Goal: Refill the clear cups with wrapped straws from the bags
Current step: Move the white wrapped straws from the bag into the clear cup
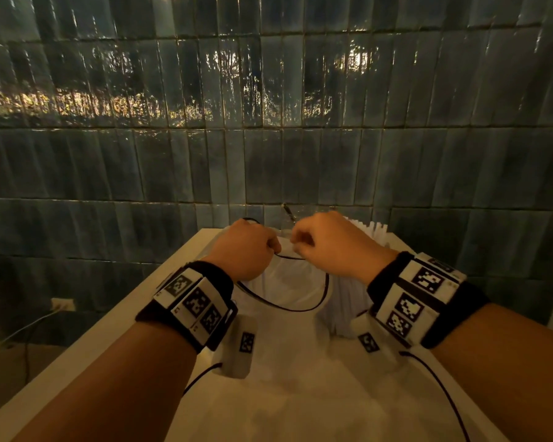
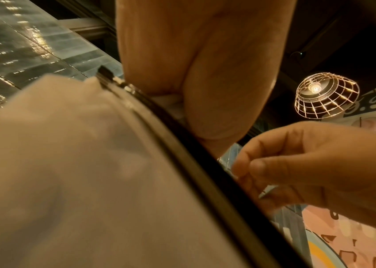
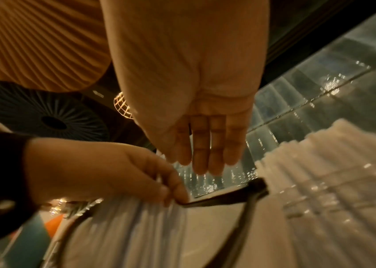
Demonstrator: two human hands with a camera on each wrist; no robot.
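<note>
- Both forearms are reaching in low over the white table [image 1: 186, 250], marker bands on the wrists.
- Left hand [image 1: 246, 248] is pinching the black zip strip [image 1: 288, 306] of the bag [image 1: 281, 282], fingers curled tight.
- Right hand [image 1: 329, 244] is hovering just beside it, fingers curled; whether it is gripping anything, I cannot tell.
- Bag is standing on the table between both hands, mouth gaping.
- Straws [image 1: 348, 304] are standing packed just right of it.
</note>
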